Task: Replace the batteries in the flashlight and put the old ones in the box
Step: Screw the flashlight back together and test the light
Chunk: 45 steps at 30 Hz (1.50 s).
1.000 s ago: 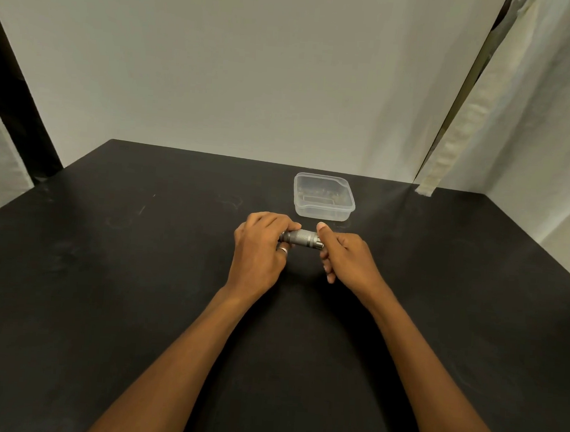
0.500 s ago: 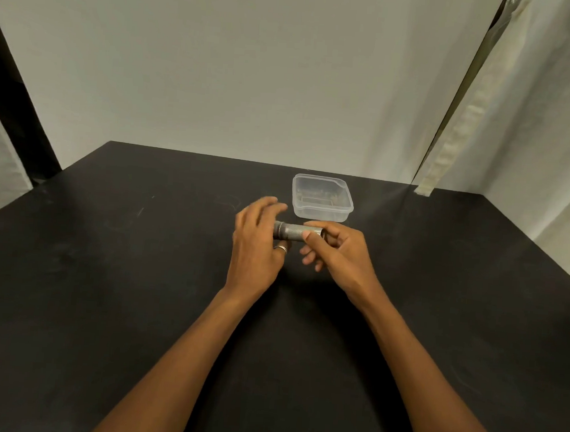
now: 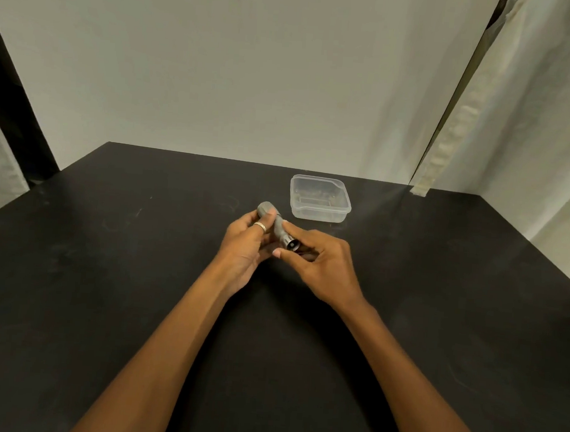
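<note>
Grey flashlight (image 3: 277, 227) held tilted above the black worktop (image 3: 104, 270), gripped by left hand (image 3: 248, 243), pinched near its open end by right hand (image 3: 321, 262) fingers (image 3: 291, 229), clear box (image 3: 320, 198) just beyond.

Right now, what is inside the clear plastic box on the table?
The box looks open on top. Inside, faint dull shapes lie near its far wall, too blurred to identify. The flashlight, nearer the camera, hides none of it.

A small grey metal flashlight (image 3: 278, 228), open end nearest the camera, slants just before a clear plastic box (image 3: 320, 215).
</note>
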Available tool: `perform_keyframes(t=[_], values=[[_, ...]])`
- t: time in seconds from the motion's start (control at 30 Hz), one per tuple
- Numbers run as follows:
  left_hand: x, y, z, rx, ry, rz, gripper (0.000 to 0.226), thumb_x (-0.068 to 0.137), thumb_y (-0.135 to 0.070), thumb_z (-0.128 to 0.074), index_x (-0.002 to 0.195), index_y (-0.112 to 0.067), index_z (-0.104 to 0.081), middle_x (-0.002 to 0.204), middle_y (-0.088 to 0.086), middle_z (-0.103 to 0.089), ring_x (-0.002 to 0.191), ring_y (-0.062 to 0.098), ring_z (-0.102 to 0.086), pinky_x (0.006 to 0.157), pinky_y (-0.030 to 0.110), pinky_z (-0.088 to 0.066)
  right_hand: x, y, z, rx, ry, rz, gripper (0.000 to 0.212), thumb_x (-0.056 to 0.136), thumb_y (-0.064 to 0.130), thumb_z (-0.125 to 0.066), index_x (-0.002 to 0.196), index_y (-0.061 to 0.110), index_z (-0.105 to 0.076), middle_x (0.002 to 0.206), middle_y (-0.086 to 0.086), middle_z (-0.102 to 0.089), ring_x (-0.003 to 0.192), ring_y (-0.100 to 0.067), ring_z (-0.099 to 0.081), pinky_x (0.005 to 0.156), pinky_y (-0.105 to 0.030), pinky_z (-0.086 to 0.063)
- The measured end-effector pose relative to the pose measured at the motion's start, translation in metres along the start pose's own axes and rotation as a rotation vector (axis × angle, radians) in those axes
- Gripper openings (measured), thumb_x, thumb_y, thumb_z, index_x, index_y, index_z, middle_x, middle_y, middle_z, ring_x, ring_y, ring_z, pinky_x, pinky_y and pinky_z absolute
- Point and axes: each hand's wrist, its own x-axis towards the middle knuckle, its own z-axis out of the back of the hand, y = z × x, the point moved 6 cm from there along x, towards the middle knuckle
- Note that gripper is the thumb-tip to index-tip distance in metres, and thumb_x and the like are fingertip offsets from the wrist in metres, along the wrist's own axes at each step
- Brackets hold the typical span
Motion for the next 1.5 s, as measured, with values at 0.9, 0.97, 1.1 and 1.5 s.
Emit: perform_keyframes(t=[0.9, 0.97, 1.1, 1.5], values=[[0.007, 0.004, 0.002, -0.087, -0.02, 0.061, 0.014, 0.102, -0.01, -0.06, 0.115, -0.012, -0.063, 0.094, 0.015, -0.078, 0.089, 0.029, -0.078, 0.067, 0.033, -0.063, -0.014, 0.029, -0.027, -0.392, 0.198, 0.167, 0.04, 0.1, 0.014, -0.062, 0.138, 0.003, -0.062, 0.108, -0.014, -0.07, 0.081, -0.024, -0.067, 0.069, -0.04, -0.058], [0.008, 0.005, 0.003, -0.082, -0.019, 0.055, 0.015, 0.102, -0.01, -0.06, 0.117, -0.012, -0.063, 0.095, 0.015, -0.078, 0.09, 0.029, -0.078, 0.068, 0.033, -0.063, -0.014, 0.027, -0.025, -0.372, 0.194, 0.162, 0.041, 0.099, 0.015, -0.063, 0.139, 0.005, -0.062, 0.11, -0.013, -0.071, 0.086, -0.023, -0.068, 0.074, -0.035, -0.058], [0.009, 0.006, 0.002, -0.055, -0.01, 0.032, 0.02, 0.103, -0.011, -0.059, 0.123, -0.01, -0.062, 0.1, 0.016, -0.076, 0.091, 0.027, -0.078, 0.071, 0.033, -0.063, -0.013, 0.024, -0.024, -0.35, 0.189, 0.161, 0.041, 0.097, 0.017, -0.067, 0.137, 0.008, -0.063, 0.111, -0.01, -0.072, 0.089, -0.02, -0.068, 0.077, -0.021, -0.049], [0.009, 0.006, 0.002, -0.068, 0.018, 0.048, 0.031, 0.105, -0.011, -0.055, 0.136, -0.007, -0.056, 0.11, 0.018, -0.073, 0.1, 0.028, -0.076, 0.074, 0.031, -0.062, -0.013, 0.018, -0.026, -0.368, 0.223, 0.135, 0.046, 0.098, 0.023, -0.066, 0.143, 0.014, -0.058, 0.117, -0.006, -0.068, 0.088, -0.02, -0.069, 0.075, -0.037, -0.059]])
